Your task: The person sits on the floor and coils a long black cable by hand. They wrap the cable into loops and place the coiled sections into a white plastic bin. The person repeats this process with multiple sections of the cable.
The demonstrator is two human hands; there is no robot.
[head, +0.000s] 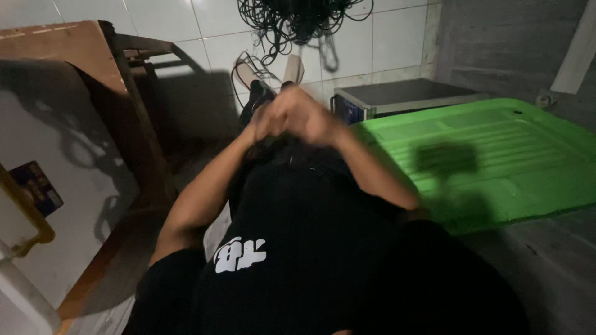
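My left hand (pixel 272 122) and my right hand (pixel 315 121) are pressed together in front of my chest, fingers closed around each other and blurred by motion. I can see nothing between them. Both bare forearms run back toward my black shirt (pixel 298 248), which has a white print on it. The hands hover above my dark-clothed legs, in front of the tiled wall.
A ribbed green plastic panel (pixel 515 149) lies at the right with a dark blurred patch (pixel 444 159) on it. A grey metal box (pixel 400 96) stands behind it. Tangled black cables (pixel 298 18) hang on the wall. A brown wooden table (pixel 68 49) and a white cabinet (pixel 68 186) stand at the left.
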